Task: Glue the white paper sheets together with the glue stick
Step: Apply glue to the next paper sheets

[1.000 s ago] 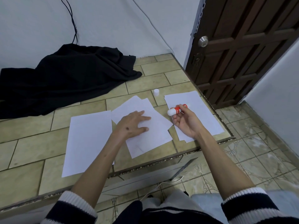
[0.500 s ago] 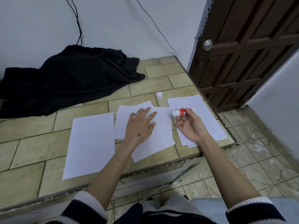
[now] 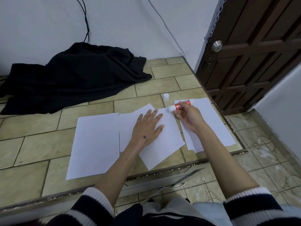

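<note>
Your left hand (image 3: 147,128) lies flat, fingers spread, pressing on the middle sheets (image 3: 164,139), which overlap at an angle on the tiled ledge (image 3: 37,144). Your right hand (image 3: 189,117) pinches the glue stick (image 3: 180,105) between thumb and fingers, its white tip pointing left and touching the far right corner of the top middle sheet. The stick's red body lies nearly level, with its other white end pointing right. Its cap (image 3: 166,97) stands upright on the tiles just beyond the stick, apart from the sheets. A single sheet (image 3: 96,144) lies to the left, its edge beside the middle ones. A small stack (image 3: 216,126) lies to the right under your right wrist. A black cloth (image 3: 73,75) is heaped at the far left against the wall.
</note>
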